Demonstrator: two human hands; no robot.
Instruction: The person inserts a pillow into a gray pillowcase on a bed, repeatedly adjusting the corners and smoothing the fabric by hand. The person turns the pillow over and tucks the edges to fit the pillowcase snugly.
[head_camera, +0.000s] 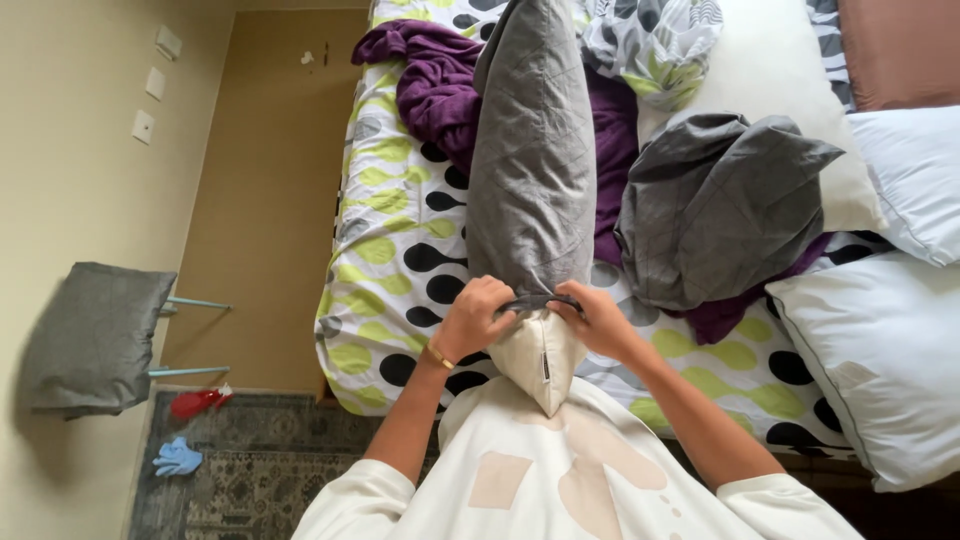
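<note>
Both the left hand (475, 318) and the right hand (600, 320) grip tight the open edge of the grey quilted pillowcase (532, 160). Its long cream pillow (540, 362) points away, up over the spotted bed (400, 250).

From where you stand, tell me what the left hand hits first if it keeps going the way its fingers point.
The left hand grips the grey pillowcase hem, fingers aimed rightward. Straight on, it would probably first meet the right hand, gripping the same hem just across the cream pillow; depth is unclear.
</note>
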